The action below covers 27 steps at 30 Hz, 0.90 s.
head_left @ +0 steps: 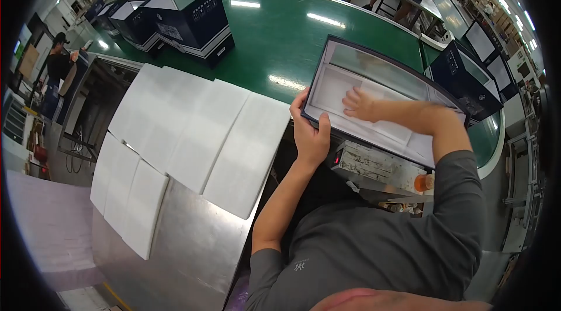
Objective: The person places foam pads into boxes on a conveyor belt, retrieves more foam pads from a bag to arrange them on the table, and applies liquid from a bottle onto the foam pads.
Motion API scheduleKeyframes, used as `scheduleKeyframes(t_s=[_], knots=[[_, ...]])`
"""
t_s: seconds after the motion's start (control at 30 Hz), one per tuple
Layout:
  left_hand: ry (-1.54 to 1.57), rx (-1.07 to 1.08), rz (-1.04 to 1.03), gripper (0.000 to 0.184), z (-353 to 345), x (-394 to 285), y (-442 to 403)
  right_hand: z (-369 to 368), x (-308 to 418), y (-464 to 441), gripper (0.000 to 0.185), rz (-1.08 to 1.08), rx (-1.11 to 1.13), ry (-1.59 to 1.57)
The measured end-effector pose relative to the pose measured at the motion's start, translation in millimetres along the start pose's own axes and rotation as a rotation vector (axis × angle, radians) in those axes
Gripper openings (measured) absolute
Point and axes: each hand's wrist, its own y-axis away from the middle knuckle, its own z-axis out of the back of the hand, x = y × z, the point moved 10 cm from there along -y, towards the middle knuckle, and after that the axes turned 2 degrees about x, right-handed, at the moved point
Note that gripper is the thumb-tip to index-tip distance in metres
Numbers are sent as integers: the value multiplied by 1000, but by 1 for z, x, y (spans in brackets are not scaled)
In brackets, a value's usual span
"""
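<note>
A dark blue box [374, 54] with a clear window panel lies on the green conveyor in front of me, its open side towards me. My left hand [311, 136] grips the box's near left corner, thumb on the rim and fingers around the side. Inside the box, my right hand [360, 105] is spread out, palm down over the white lining [333, 90]; whether it presses on it I cannot tell. The right forearm crosses the box's opening and is slightly blurred.
White foam sheets [193, 124] overlap on a metal table [198, 241] at my left. More blue boxes stand on the green conveyor [263, 36], at left [193, 22] and right [464, 80]. Below the box are a worn metal unit [374, 165] and an orange container [423, 182]. Other people work farther off.
</note>
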Motion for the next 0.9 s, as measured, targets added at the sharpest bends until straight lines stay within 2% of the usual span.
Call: scheduleKeyframes(t_s=[0.07, 0.1, 0.13, 0.17, 0.23, 0.4, 0.47, 0.5, 0.57, 0.63, 0.67, 0.73, 0.8, 0.9], knots=[[-26, 7, -32, 58, -4, -4, -2, 9, -5, -9, 72, -101, -5, 136], [-26, 15, -22, 58, -5, -3, 1, -1, -8, -10, 63, -103, 99, -5], [-9, 10, -17, 58, -3, -3, 6, 22, -9, -5, 55, -100, 202, -156], [8, 4, -20, 58, -1, -4, 8, 22, -11, -12, 55, -99, 201, -171], [44, -14, -34, 58, 4, -6, 9, 86, -16, -16, 56, -50, -472, -124], [-12, -8, -46, 60, 9, -12, 12, 93, -13, -37, 60, -104, -661, -239], [-8, -4, -42, 60, 10, -15, 12, 74, -11, -20, 54, -19, -467, -326], [-6, -4, -47, 60, 11, -18, 11, 65, -14, -15, 43, -84, -61, -375], [-1, 4, -44, 61, 14, -20, 12, 40, -29, 22, 27, -314, 268, -521], [11, 27, -7, 61, 14, -19, 22, 26, -16, 63, 24, -228, 462, -490], [18, 24, -1, 61, 15, -20, 24, -6, -3, 76, 27, -190, 531, -484], [26, 2, -14, 62, 17, -22, 21, -70, 22, 107, 31, -150, 589, -480], [13, 9, -22, 62, 13, -27, 19, -121, 47, 123, 36, -208, 516, -414], [-15, 61, -17, 63, 1, -32, 23, -130, 46, 140, 45, -384, 316, -331]])
